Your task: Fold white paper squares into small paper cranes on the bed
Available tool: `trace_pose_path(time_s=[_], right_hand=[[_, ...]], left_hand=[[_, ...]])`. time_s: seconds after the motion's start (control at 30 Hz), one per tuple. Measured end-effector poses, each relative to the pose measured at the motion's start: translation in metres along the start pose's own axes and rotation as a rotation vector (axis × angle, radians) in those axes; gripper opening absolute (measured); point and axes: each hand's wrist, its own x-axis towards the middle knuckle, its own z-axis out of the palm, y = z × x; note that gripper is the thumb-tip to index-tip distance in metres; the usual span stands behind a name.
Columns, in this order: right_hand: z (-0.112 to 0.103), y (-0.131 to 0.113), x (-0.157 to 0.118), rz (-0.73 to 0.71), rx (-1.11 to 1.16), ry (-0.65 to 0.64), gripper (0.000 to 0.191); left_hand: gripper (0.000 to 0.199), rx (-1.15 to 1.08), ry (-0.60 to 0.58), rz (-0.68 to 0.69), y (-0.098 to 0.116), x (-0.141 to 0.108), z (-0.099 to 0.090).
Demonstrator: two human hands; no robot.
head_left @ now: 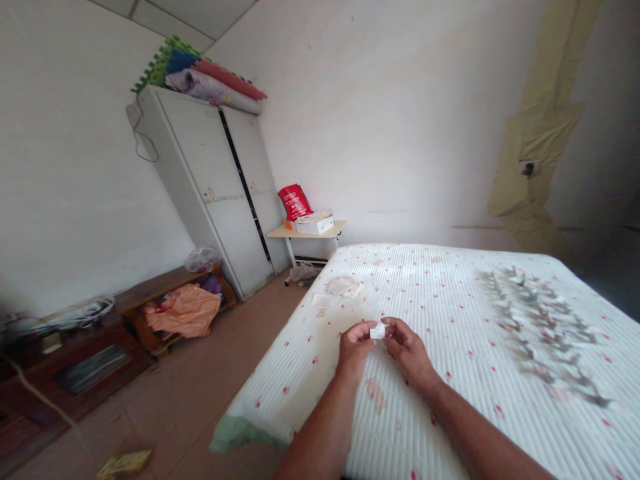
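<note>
Between my two hands, over the near part of the bed, is a small white piece that looks like a paper label. My left hand pinches its left side between thumb and fingers. On its other side, my right hand has thumb and fingertips closed at the right edge. Any print on the label is too small to read. Just beyond my hands, a clear, crinkled plastic bag lies flat on the white quilted cover.
Several small grey-brown items, blurred, lie in rows on the bed's right side. Beyond the bed stands a small table with a red bag and a white box. A grey cabinet and a low wooden cabinet are left.
</note>
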Motion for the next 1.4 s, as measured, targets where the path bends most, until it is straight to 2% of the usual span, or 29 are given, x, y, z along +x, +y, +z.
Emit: trace_pose_path(time_s=[0.43, 0.53, 0.67, 0.77, 0.87, 1.23, 1.4], right_hand=[[0.001, -0.002, -0.002, -0.029, -0.139, 0.028, 0.038], [0.001, -0.009, -0.004, -0.055, -0.235, 0.073, 0.032], [0.001, -0.016, -0.006, -0.175, -0.372, 0.108, 0.014], [0.000, -0.017, -0.005, -0.287, -0.432, 0.094, 0.013], [0.000, -0.016, -0.004, -0.330, -0.469, 0.088, 0.012], [0.002, -0.015, -0.006, -0.401, -0.649, 0.144, 0.016], [0.001, -0.019, -0.005, -0.414, -0.662, 0.081, 0.015]], left_hand=[[0.033, -0.041, 0.008, 0.031, 0.000, -0.002, 0.005], [0.035, -0.046, 0.013, 0.012, 0.000, -0.002, 0.004], [0.035, -0.024, 0.050, -0.001, 0.002, -0.003, 0.005], [0.035, -0.007, 0.073, -0.002, 0.004, -0.004, 0.006], [0.035, 0.001, 0.072, 0.002, 0.004, -0.004, 0.006], [0.033, 0.222, 0.091, 0.080, 0.004, -0.004, 0.006], [0.031, 0.266, 0.068, 0.096, 0.006, -0.005, 0.006]])
